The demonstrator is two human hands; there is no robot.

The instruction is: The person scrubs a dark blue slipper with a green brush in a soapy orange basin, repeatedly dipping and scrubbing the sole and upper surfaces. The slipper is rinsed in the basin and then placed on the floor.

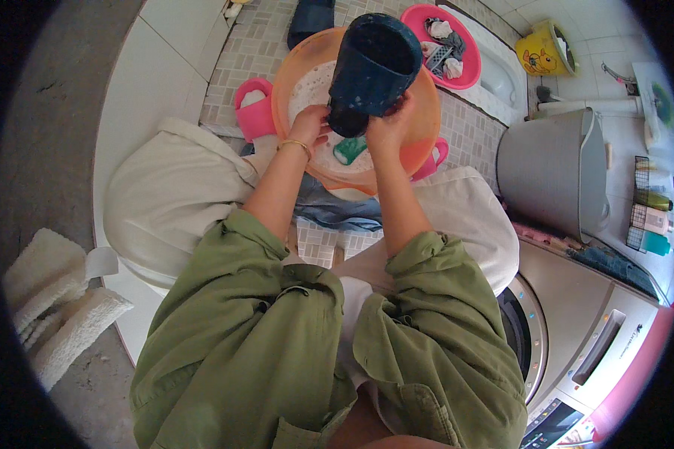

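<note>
A wet navy slide slipper (365, 78) is held above an orange plastic basin (292, 53). My right hand (390, 123) grips its right side from below, the fingers partly hidden behind it. At the lower left end of the slipper, my left hand (312, 126) holds its edge. Soapy water (309, 84) with white foam and bubbles lies in the basin. Between my wrists, a green scrubbing brush (349, 150) rests in the suds. A second dark slipper (312, 22) is on the tiled floor beyond the basin's far rim.
Beyond the basin to the right sits a pink tub (469, 56) of small laundry, beside a squat toilet (494, 78). A grey bucket (545, 163) and a washing machine (573, 308) flank my right side. Blue-grey cloth (337, 210) lies under the basin's near rim. Pink slippers (254, 115) are on my feet.
</note>
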